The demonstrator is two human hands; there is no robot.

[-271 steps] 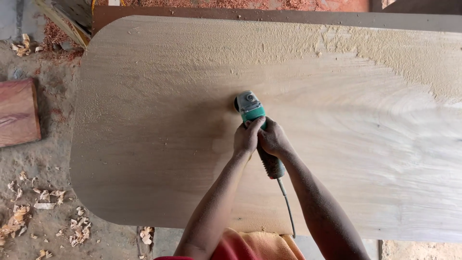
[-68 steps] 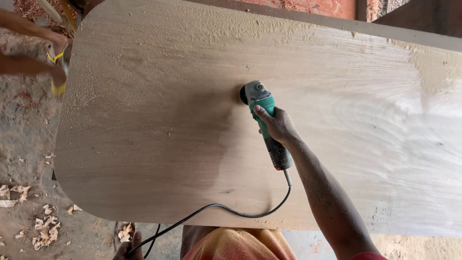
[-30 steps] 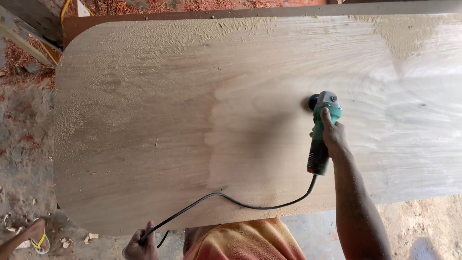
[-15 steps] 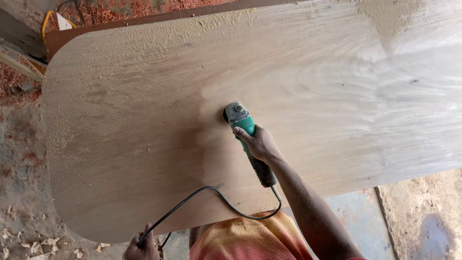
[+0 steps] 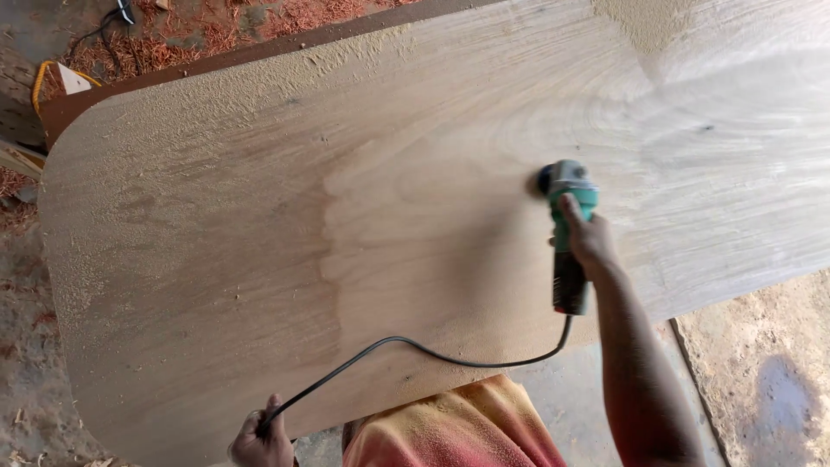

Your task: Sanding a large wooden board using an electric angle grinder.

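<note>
Grinder (image 5: 566,216) gripped in right hand (image 5: 590,242), head on board (image 5: 259,242); left hand (image 5: 259,443) clenched on cord (image 5: 415,348).

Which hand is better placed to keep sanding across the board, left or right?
Right. The right hand already grips the grinder, its head on the board. The left hand is off the near edge, holding the cord.
</note>
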